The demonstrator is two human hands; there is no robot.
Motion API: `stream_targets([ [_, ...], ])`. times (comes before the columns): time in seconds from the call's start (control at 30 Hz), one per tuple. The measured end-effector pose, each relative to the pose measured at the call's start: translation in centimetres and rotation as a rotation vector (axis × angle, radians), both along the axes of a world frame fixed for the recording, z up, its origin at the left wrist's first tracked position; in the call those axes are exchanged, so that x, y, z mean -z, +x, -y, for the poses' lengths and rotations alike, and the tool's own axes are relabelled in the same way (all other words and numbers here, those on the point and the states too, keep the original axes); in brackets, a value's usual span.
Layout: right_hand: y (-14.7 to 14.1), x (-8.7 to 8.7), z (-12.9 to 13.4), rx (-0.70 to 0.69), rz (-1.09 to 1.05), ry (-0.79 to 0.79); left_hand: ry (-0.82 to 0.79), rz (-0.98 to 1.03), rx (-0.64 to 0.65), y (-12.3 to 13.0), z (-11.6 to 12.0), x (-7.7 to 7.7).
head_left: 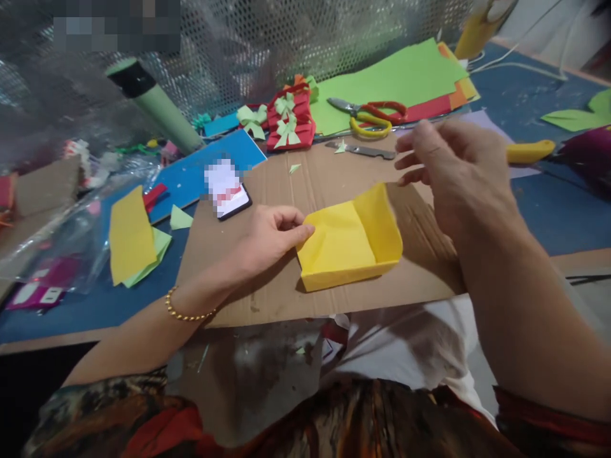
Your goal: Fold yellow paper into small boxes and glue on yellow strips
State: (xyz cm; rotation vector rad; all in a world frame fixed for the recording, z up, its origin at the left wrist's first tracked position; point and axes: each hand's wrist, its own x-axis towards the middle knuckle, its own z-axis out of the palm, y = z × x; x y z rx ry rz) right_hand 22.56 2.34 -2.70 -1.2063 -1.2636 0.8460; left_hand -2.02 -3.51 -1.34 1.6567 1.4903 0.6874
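A yellow folded paper tray rests on a brown cardboard sheet, its right flap standing up. My left hand pinches the tray's left edge between thumb and fingers. Raised above the cardboard to the right, my right hand has its fingers apart and nothing in them. Beyond it to the left lie a cutter blade and red-and-yellow-handled scissors. Red folded paper pieces with light green bows sit at the back of the cardboard.
A phone lies left on the cardboard. Green paper sheets are stacked behind. Yellow paper and a blue board lie left. A green tube leans at the back. A yellow handle is at the right.
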Motion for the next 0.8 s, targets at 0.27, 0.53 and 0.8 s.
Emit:
stream_targets([
  [0.27, 0.3, 0.8, 1.4, -0.317, 0.351, -0.004, 0.069, -0.419, 0.097, -1.1, -0.4, -0.3],
  [0.53, -0.4, 0.1, 3.4, -0.339, 0.537, 0.148, 0.268, -0.550, 0.224, -1.9, 0.3, -0.1],
  [0.8, -0.3, -0.2, 3.7, -0.600, 0.553, 0.160, 0.388, -0.530, 0.279, -2.6, 0.3, 1.6],
])
